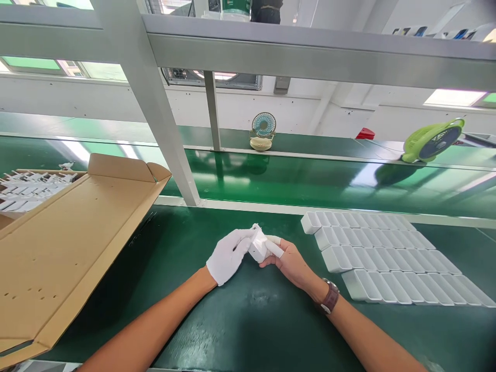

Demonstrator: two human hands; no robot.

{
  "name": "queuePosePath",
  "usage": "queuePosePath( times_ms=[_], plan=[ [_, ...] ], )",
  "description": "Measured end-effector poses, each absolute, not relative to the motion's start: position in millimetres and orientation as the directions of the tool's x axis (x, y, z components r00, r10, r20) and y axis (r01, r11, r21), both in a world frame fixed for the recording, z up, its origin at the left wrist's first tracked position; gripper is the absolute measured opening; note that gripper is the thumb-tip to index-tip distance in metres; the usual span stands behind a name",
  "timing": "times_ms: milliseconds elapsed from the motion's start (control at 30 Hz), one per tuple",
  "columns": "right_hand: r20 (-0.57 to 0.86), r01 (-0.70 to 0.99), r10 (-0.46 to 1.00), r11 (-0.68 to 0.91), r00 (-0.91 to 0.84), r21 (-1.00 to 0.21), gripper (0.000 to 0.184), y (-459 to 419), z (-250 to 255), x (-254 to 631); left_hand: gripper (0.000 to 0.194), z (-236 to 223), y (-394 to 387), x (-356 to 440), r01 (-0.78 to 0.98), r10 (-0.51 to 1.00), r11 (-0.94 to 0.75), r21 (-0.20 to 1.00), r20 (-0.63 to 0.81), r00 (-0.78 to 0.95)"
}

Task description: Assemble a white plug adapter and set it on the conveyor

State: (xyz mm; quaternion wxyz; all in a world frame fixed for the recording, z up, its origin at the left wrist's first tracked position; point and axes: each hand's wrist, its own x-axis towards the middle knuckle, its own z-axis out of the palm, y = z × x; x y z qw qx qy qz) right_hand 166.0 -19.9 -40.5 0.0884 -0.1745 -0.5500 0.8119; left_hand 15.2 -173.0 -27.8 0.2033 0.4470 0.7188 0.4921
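Observation:
Over the middle of the dark green work surface (248, 320), both hands meet on one small white boxy plastic part (258, 245). My left hand (229, 254), in a white glove, pinches its left side. On the other side my right hand (287, 261) grips it, with white covers on some fingertips and a watch on the wrist. A small bit sticks up from the top of the part; I cannot make out what it is. Fingers hide some of the part's faces.
Rows of white open plastic trays (387, 258) lie at right. An open cardboard box (77, 243) with white parts (31, 188) stands at left. A metal post (155, 103) rises behind. Beyond are a small fan (264, 125) and a green fan (430, 140).

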Motion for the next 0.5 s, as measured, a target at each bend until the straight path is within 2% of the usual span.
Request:
queuePosePath(
  times_ms=[133, 233, 333, 400, 500],
  plan=[
    [-0.133, 0.008, 0.420, -0.287, -0.898, -0.958, 0.050, -21, -50, 165, 0.041, -26, -171, 16, 0.427, 0.839, 0.224, 0.876, 0.050, -0.542],
    [-0.050, -0.022, 0.469, -0.147, -0.882, -0.989, 0.055, -24, -57, 166, 0.041, -25, -169, 14, 0.491, 0.870, 0.217, 0.843, 0.062, -0.490],
    [0.054, -0.036, 0.491, 0.046, -0.869, -0.998, 0.045, -26, -60, 167, 0.030, -26, -169, 10, 0.587, 0.874, 0.291, 0.755, 0.039, -0.484],
    [0.114, -0.022, 0.492, 0.189, -0.863, -0.982, 0.039, -28, -61, 169, 0.033, -28, -170, 7, 0.602, 0.860, 0.356, 0.715, 0.002, -0.510],
    [0.222, -0.001, 0.483, 0.417, -0.847, -0.909, 0.038, -28, -61, 173, 0.040, -30, -170, 4, 0.566, 0.837, 0.406, 0.718, -0.044, -0.545]
  ],
)
